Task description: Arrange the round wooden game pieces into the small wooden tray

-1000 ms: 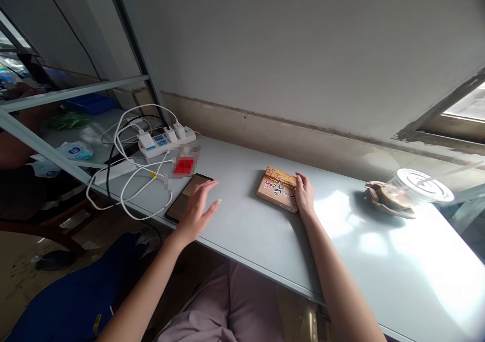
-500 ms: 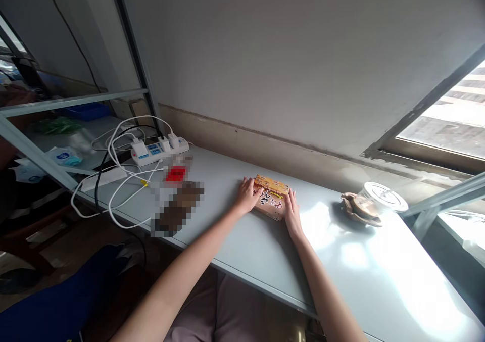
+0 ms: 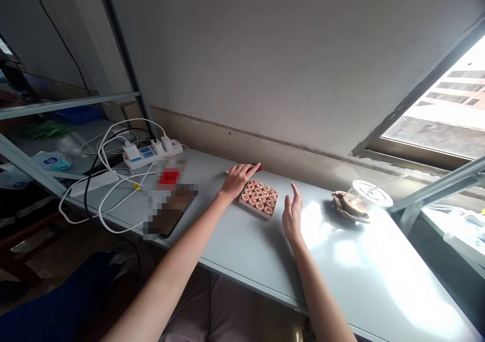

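Note:
An open tray of round wooden chess pieces (image 3: 258, 198) with red marks lies on the pale grey table (image 3: 364, 261) near the wall. My left hand (image 3: 235, 178) rests just behind and left of the tray, its fingers laid over the box lid (image 3: 258, 167), of which only a red edge shows. My right hand (image 3: 292, 213) hovers edge-on just right of the tray, fingers stretched out and holding nothing.
A white power strip (image 3: 151, 150) with plugged chargers and looping white cables (image 3: 109, 190) sits at the left. A dark phone (image 3: 170, 215) and a red item (image 3: 168, 178) lie beside them. A clear lidded cup (image 3: 367, 194) and a brown object (image 3: 346, 204) stand at right.
The printed lid has come off the box, showing the chess pieces. My left hand moved from the phone to the box and carried the lid back. My right hand let go.

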A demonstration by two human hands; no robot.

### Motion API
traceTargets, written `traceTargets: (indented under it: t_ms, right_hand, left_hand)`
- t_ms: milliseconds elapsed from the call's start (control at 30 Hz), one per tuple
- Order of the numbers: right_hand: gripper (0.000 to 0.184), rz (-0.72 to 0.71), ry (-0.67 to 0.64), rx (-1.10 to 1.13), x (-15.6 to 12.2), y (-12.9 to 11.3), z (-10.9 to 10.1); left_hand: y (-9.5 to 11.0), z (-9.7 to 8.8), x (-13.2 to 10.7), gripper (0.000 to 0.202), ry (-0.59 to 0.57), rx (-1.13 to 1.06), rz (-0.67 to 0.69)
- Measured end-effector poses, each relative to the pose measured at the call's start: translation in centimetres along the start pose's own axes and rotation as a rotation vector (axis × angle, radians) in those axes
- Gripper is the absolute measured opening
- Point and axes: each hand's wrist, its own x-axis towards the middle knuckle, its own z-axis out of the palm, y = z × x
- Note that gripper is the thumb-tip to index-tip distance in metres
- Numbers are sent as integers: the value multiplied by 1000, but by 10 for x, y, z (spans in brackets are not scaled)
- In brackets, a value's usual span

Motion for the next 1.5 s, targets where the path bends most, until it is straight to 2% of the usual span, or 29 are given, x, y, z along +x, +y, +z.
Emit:
traceTargets:
  t_ms: [67, 167, 233, 433, 567, 667, 800, 967, 1067, 1133, 1200, 1233, 1300, 1367, 1433, 1500]
  right_hand:
    - [56, 29, -18, -21, 1, 8, 2]
    - [57, 58, -51, -26, 3, 13, 5]
    - [55, 61, -62, -28, 4, 14, 6]
    - [52, 55, -78, -60, 4, 14, 9]
    - [55, 96, -102, -73, 4, 18, 11]
    - [59, 131, -151, -83, 4, 23, 14]
    - [55, 90, -214, -72, 4, 28, 16]
    - [52, 87, -192, -68, 5, 30, 16]
    - [55, 94, -198, -79, 6, 31, 16]
    - [55, 80, -192, -96, 6, 31, 16]
    - [55, 76, -189, -102, 7, 32, 16]
    - [55, 79, -192, -95, 7, 33, 16]
    - [56, 97, -202, -64, 7, 34, 16]
    - [56, 123, -206, -31, 8, 36, 16]
    - [54, 139, -199, -18, 8, 37, 17]
    - [53, 138, -196, -20, 9, 38, 18]
  left_hand:
    - [-14, 18, -8, 50, -127, 49, -22]
    - [-26, 34, -21, 37, -203, 0, -28]
    - [-28, 36, -26, 34, -181, -50, -50]
    - [-17, 23, -21, 33, 5, -142, -77]
    - [-6, 28, -17, 33, -40, -405, -106]
    - [1, 37, -18, 36, -123, -615, -223]
    - [3, 44, -19, 40, -236, -841, -353]
    - [-2, 56, -21, 44, -216, -966, -456]
    - [-5, 63, -20, 40, -204, -975, -483]
    - [-3, 61, -18, 39, -199, -949, -497]
    - [4, 47, -17, 39, -215, -863, -479]
    - [8, 34, -17, 39, -223, -800, -448]
    - [16, -3, -24, 43, -211, -651, -336]
    - [16, -50, -40, 43, -143, -554, -225]
    - [3, -96, -68, 37, -116, -454, -173]
    - [-23, -131, -101, 35, -104, -327, -290]
